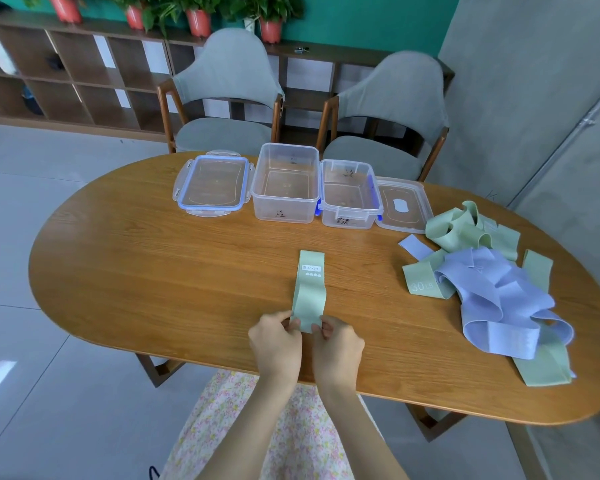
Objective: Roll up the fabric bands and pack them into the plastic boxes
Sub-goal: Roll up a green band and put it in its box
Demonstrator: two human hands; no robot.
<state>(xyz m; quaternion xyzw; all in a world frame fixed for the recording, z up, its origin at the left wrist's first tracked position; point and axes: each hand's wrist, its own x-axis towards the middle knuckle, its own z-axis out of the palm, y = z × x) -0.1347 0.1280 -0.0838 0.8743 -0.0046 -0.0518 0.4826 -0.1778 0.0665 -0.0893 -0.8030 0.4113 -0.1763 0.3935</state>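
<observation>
Both our hands pinch the near end of one green band (309,292): left hand (275,344) on its left corner, right hand (338,342) on its right corner, equally close. It lies flat on the table (153,271), its long axis running straight away from us, label at the far end, so we judge the roll should go forward. Off to the right sits the loose pile of bands (492,292). Beyond, well apart, the two plastic boxes (286,183) stand open and empty between their lids (211,183).
</observation>
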